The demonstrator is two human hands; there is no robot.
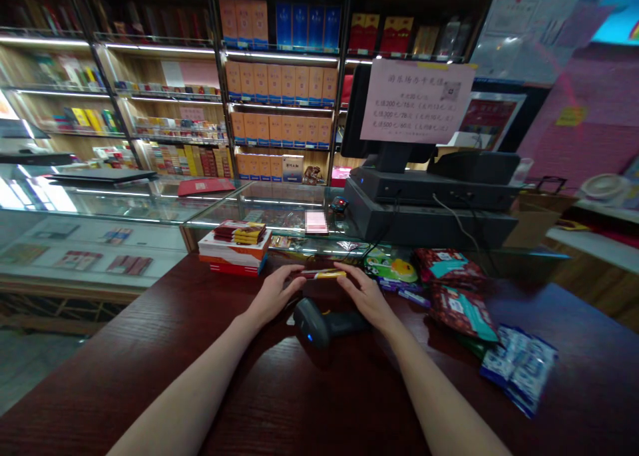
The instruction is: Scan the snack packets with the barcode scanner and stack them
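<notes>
Between my two hands is a small, flat packet (322,274) in dark red and yellow, held level just above the counter. My left hand (276,289) grips its left end between thumb and fingers. At its right end, my right hand (367,293) pinches it the same way. A dark barcode scanner (319,323) with a blue light lies on the counter just below the packet, its handle pointing right, toward my right wrist. Left of my hands, similar red and yellow packets (239,231) rest on a stack of white, orange and red boxes (234,253).
To the right lie brown-and-teal snack bags (462,309), blue-and-silver packets (522,363) and a green package (392,266). A checkout terminal (429,203) with a paper notice (417,103) stands behind them. Beyond the wooden counter (150,349) are a glass display case (214,210) and stocked shelves.
</notes>
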